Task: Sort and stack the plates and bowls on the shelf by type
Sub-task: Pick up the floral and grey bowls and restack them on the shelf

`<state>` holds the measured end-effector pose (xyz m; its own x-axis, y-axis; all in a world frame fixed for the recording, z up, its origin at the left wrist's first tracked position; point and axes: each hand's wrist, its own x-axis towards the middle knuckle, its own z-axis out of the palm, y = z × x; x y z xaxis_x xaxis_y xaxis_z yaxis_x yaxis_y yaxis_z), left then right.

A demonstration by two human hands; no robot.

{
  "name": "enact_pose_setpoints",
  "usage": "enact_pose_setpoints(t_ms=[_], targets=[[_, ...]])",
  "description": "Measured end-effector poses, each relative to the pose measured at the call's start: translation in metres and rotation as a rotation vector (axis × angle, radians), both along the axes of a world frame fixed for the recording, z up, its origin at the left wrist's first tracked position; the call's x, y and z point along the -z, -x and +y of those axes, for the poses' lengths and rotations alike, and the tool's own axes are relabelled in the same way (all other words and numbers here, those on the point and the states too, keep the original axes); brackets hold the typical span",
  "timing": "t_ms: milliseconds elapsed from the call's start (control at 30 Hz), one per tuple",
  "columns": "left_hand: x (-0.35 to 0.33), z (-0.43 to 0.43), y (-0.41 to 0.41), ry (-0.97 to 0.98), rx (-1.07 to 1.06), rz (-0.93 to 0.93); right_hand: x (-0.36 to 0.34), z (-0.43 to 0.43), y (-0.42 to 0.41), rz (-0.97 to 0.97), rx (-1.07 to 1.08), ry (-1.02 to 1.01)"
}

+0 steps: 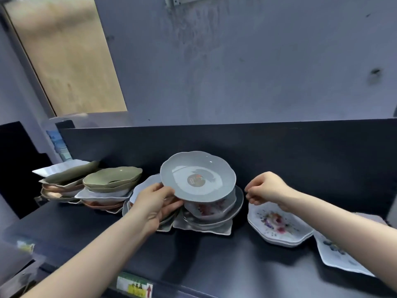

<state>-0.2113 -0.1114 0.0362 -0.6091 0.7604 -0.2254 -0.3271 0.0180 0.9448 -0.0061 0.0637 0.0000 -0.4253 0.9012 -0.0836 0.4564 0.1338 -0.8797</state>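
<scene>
Left hand (153, 203) is gripping the grey scalloped plate (197, 176) by its near-left rim, thumb on top and fingers curling beneath. Right hand (265, 188) is hovering loosely curled, holding nothing, over the floral plates (279, 226). The grey plate is tilting above the middle stack (210, 214), with a round sticker at its centre.

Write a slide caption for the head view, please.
Left hand holds a tilted grey bowl over a mixed pile; right hand hovers empty.
</scene>
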Motion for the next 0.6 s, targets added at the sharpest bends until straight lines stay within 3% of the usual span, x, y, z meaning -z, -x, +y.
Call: enact_pose_setpoints(t_ms=[233,333,467,600], targets=[[-0.017,-0.004,0.054,-0.064,0.065,0.042,0.006,0.000,0.059,-0.501,0.047,-0.340],[-0.017,-0.006,0.076,-0.062,0.107,0.046,0.012,-0.001,0.076,-0.651,0.099,-0.397],[-0.014,-0.004,0.103,-0.067,0.171,0.023,0.016,0.000,0.089,-0.671,0.205,-0.354],[-0.013,0.005,0.117,-0.052,0.247,-0.007,0.003,-0.005,0.087,-0.514,0.348,-0.250]])
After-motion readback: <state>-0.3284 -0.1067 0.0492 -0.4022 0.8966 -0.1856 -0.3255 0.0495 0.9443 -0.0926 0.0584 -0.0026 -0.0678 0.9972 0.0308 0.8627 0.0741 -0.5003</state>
